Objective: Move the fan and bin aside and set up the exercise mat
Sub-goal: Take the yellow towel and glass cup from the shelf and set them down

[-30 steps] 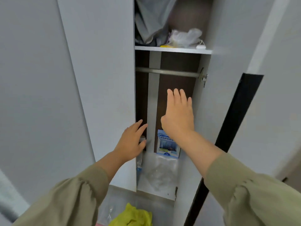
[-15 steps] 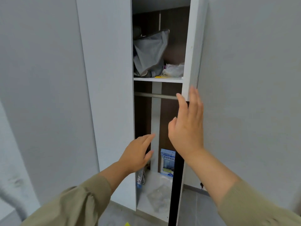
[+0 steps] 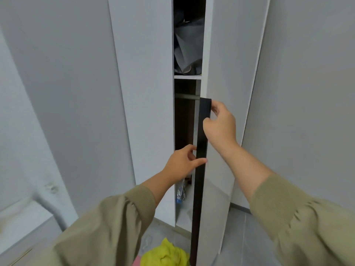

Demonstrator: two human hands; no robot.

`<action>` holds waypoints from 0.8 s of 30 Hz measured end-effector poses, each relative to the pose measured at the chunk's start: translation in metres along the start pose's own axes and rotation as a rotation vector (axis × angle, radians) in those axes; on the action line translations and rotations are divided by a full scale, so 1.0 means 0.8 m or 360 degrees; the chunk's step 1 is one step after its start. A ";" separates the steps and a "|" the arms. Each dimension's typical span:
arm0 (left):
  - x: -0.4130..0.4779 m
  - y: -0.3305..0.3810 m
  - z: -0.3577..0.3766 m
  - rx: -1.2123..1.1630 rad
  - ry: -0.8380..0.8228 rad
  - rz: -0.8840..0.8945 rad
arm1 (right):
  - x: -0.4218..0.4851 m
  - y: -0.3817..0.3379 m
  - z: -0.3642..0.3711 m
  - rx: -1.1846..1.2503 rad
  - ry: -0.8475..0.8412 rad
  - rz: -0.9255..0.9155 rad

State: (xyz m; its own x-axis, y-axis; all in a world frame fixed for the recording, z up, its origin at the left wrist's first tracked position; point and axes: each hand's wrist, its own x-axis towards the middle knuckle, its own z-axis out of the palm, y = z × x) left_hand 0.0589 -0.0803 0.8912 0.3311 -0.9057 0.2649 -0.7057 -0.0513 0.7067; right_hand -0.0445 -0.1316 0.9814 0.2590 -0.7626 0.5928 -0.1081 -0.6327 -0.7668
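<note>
black edge strip point(image 3: 201, 135) of the white wardrobe door point(image 3: 226, 73) is what both my hands grasp. my right hand point(image 3: 221, 127) curls round it near its top. my left hand point(image 3: 181, 164) pinches it lower down, thumb across the front. the door stands a narrow gap ajar. inside, a grey bag point(image 3: 189, 48) sits on the shelf point(image 3: 187, 77) above a rail point(image 3: 186, 96). near me on the floor point(image 3: 249, 237) lies a yellow-green cloth point(image 3: 167, 254). i cannot tell where the fan, bin or mat are.
</note>
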 end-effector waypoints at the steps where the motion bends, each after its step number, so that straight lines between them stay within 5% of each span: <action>1: 0.008 -0.011 -0.006 0.0027 0.0076 -0.0054 | 0.007 0.000 0.015 0.0021 -0.0074 0.0001; 10: 0.134 -0.120 -0.067 0.0090 0.0259 -0.0302 | 0.109 0.024 0.156 -0.0246 -0.0450 -0.0062; 17: 0.253 -0.195 -0.102 -0.0281 0.0122 -0.0373 | 0.184 0.083 0.240 -0.0802 -0.0485 -0.0168; 24: 0.334 -0.230 -0.097 -0.0233 0.0177 -0.0387 | 0.241 0.125 0.263 -0.1239 -0.0522 -0.0206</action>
State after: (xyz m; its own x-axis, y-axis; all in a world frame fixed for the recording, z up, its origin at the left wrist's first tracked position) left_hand 0.3257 -0.2801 0.8826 0.5516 -0.8221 0.1407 -0.5019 -0.1925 0.8433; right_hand 0.1963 -0.3136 0.9676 0.5666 -0.6762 0.4709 -0.6561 -0.7159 -0.2386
